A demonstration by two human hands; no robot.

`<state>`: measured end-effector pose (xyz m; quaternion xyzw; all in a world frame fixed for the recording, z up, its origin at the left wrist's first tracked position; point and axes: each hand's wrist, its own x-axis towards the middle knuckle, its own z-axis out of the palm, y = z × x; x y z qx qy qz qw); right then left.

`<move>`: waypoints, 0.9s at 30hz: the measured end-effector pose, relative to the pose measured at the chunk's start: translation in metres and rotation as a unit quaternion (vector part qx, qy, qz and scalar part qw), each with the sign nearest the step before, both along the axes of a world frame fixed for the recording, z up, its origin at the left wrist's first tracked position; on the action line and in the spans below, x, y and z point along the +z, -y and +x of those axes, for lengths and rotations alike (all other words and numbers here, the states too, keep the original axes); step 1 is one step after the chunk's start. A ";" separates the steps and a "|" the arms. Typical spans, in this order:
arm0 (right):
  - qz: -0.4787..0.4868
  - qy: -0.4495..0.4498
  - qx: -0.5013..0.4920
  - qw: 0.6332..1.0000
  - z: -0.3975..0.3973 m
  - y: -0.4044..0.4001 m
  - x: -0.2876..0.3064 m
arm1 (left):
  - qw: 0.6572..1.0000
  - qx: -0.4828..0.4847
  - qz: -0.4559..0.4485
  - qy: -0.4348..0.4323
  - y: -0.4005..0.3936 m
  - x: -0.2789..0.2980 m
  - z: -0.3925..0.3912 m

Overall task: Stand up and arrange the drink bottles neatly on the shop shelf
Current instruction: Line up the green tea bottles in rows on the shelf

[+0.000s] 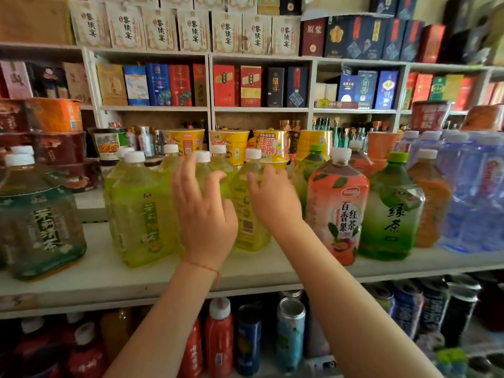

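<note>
Large drink bottles stand in a row on the white shelf (109, 279). Several yellow-green bottles with white caps fill the middle; the nearest one (141, 214) is left of my hands. My left hand (204, 211) is raised in front of them with fingers spread, holding nothing. My right hand (272, 197) rests against a yellow-green bottle (245, 214) between the two hands; its fingers reach behind the bottle's shoulder and are partly hidden. A pink passion-fruit tea bottle (338, 211) and a green tea bottle (392, 211) stand to the right.
A dark green tea bottle (41, 222) stands at the left, an orange bottle (433, 205) and wrapped water bottles (474, 195) at the right. Yellow noodle cups (231, 145) sit behind the row. Boxed goods fill the upper shelves, smaller bottles and cans (290, 334) the shelf below.
</note>
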<state>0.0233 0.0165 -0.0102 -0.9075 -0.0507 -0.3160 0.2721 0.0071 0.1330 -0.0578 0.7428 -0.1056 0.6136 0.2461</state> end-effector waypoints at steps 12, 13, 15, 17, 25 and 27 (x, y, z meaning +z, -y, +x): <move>-0.032 0.125 0.084 0.988 0.001 0.139 0.034 | 0.929 -0.294 -0.108 -0.199 0.142 -0.001 0.003; -0.025 0.137 0.105 0.985 0.000 0.153 0.035 | 0.911 -0.315 -0.142 -0.227 0.155 0.001 0.003; -0.016 0.238 0.082 0.968 0.001 0.183 0.039 | 0.896 -0.323 -0.201 -0.230 0.172 0.004 0.007; 0.002 0.282 0.036 0.959 0.007 0.216 0.039 | 0.897 -0.297 -0.246 -0.215 0.181 0.003 0.013; 0.154 -0.037 0.193 0.968 0.026 0.272 0.027 | 0.927 -0.166 -0.311 -0.128 0.201 -0.003 0.009; 0.167 -0.015 0.202 0.965 0.026 0.271 0.024 | 0.932 -0.139 -0.313 -0.120 0.195 -0.002 0.005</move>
